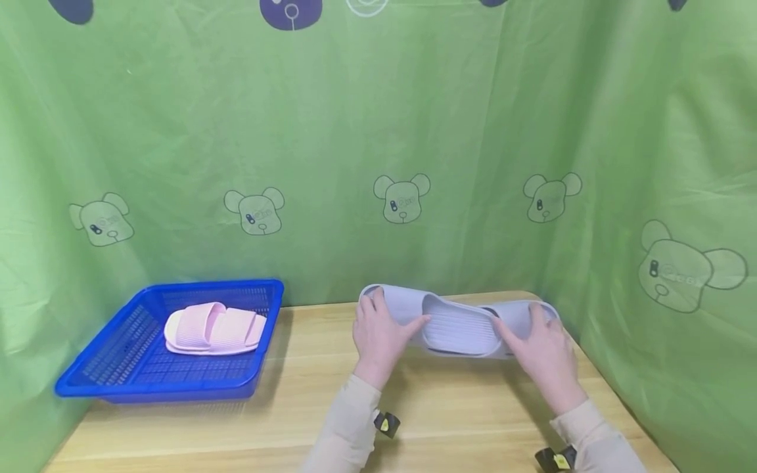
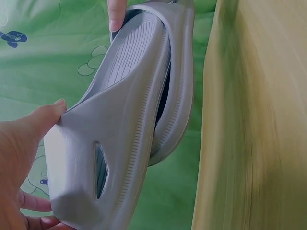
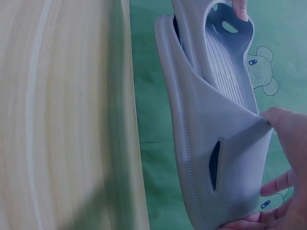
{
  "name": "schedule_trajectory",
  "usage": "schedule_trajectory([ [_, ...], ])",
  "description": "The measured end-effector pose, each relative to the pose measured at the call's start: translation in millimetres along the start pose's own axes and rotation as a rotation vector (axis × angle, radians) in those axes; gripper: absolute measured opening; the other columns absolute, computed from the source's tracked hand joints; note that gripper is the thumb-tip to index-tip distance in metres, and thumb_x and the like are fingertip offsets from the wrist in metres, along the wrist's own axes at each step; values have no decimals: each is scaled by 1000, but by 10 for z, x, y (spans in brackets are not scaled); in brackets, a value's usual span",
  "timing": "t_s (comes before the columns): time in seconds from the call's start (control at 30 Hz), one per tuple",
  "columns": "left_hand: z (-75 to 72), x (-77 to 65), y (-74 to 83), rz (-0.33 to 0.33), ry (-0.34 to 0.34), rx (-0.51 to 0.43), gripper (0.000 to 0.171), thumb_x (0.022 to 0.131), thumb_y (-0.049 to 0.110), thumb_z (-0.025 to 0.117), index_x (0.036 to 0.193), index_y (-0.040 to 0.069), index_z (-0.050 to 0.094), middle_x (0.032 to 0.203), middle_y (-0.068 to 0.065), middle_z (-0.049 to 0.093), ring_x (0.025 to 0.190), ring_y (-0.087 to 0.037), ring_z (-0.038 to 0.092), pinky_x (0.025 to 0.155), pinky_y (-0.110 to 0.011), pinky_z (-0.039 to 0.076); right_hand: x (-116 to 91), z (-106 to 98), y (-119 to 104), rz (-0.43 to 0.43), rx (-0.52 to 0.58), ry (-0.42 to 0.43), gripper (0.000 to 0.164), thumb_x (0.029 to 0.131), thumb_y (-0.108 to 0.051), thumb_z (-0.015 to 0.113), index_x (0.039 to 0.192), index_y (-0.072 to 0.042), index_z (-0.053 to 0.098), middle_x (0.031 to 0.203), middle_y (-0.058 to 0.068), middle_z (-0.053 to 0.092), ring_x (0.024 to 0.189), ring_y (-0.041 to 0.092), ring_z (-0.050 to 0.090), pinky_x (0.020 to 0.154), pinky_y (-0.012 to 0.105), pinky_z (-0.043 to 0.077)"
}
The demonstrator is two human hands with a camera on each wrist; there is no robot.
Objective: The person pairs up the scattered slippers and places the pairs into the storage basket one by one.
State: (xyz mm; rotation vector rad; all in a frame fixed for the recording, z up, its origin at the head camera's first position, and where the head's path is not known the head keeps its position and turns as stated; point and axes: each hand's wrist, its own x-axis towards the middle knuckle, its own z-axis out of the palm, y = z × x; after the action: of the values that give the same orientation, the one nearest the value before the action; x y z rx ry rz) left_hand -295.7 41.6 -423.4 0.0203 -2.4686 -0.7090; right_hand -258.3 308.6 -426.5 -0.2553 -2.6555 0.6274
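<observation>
While the left hand (image 1: 377, 335) grips one grey slipper (image 1: 408, 305) by its toe end, the right hand (image 1: 545, 355) grips a second grey slipper (image 1: 517, 314) in matching fashion. Left hand: half spread, curved around the strap; thumb on the edge of the foot opening, fingers spread well apart from it at the toe. Right hand: same spread, thumb on the strap's inner edge, fingertips bent about the toe end. Grey slippers, two: held sideways above the desk (image 1: 296, 427), right of its middle, toes pointing outward in opposite directions, heel parts overlapping; ribbed footbeds, slotted straps, notched sole edges. Blue basket (image 1: 160, 390), one: plastic, low-walled, perforated, standing on the desk at the left, well apart from the hands. Pink slippers (image 1: 230, 328): lying within the basket, towards its right side, straps uppermost. Sleeves (image 1: 345, 427), two: pale, reaching to the wrists. Wrist mounts (image 1: 387, 424), two: black, marked with yellow, one at each wrist. Desk: light wood-grained top. Curtain (image 1: 331, 118): green, behind and along both sides of the desk, printed with outlined animal heads.
</observation>
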Motion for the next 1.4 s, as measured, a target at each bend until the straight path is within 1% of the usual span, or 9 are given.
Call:
schedule_trajectory([
  [0.1,-4,-3,8,4,-1,4,110,61,82,67,136,5,48,116,-12,57,98,-24,57,74,-33,53,6,11,-3,-6,-1,5,98,86,-71,49,146,4,30,130,50,38,109,65,45,79,73,42],
  [0.33,3,-14,19,15,10,4,110,60,82,68,136,4,48,115,-13,58,97,-24,58,72,-33,54,7,19,9,-10,-12,20,96,87,-71,48,145,4,31,126,51,41,100,66,49,70,69,46],
  [0.67,34,-56,57,38,14,9,109,61,84,65,133,4,49,114,-12,58,99,-23,58,70,-32,54,-30,14,-23,-15,-16,-14,97,88,-71,47,146,4,30,128,50,40,102,66,49,70,69,47],
  [0.87,23,-63,63,36,26,8,106,60,82,68,129,4,50,111,-11,57,96,-23,58,66,-32,54,-30,6,-35,-29,-18,7,93,88,-70,47,144,3,33,125,49,43,100,65,51,69,69,48],
  [1.0,28,-71,69,32,14,22,105,60,83,67,127,4,50,110,-11,57,95,-23,58,65,-31,53,-31,5,-45,-30,-21,9,93,88,-70,48,144,4,33,125,49,44,102,64,51,71,69,47],
  [1.17,53,-97,87,37,0,36,102,61,84,64,121,4,49,105,-10,56,88,-21,58,57,-26,49,-36,-3,-69,-34,-27,5,93,88,-70,47,143,4,34,124,47,46,103,62,51,71,68,47],
  [1.33,57,-126,101,37,-6,25,102,61,84,64,121,3,48,106,-10,56,92,-22,58,54,-26,49,-33,-4,-67,-42,-31,9,92,88,-69,49,141,5,36,122,47,47,102,62,52,69,66,48],
  [1.4,53,-132,102,40,-16,13,101,62,84,64,121,4,48,107,-10,57,93,-22,59,55,-27,50,-17,0,-44,-47,-37,20,92,87,-69,50,140,5,37,119,47,49,97,61,55,64,63,49],
])
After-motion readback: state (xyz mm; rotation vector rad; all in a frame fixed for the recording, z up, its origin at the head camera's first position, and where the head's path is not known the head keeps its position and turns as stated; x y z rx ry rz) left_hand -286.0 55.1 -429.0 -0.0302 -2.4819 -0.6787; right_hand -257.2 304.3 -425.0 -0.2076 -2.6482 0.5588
